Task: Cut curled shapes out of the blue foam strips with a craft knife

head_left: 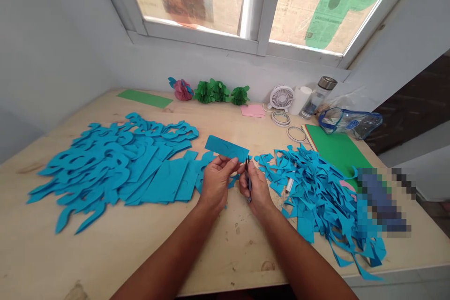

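My left hand (pixel 215 179) pinches the lower edge of a blue paper strip (pixel 225 146) that has a faint curved line drawn on it. Close beside it, my right hand (pixel 258 185) is closed around dark scissors (pixel 248 180), their tips pointing up near the strip's right end. Left of my hands lie overlapping blue paper rectangles (pixel 165 180) and a heap of curvy cut-out blue paper shapes (pixel 101 159). On the right spreads a pile of blue paper scraps (pixel 316 192), with a white marker (pixel 289 184) at its near-left side.
Along the wall stand green paper ornaments (pixel 218 90), a pink one (pixel 183 89), a small white fan (pixel 281 97) and a glass bottle (pixel 318 97). Tape rolls (pixel 281 118), a clear pouch (pixel 351 123) and green sheets (pixel 337 150) lie at right. A green strip (pixel 144 98) lies back left.
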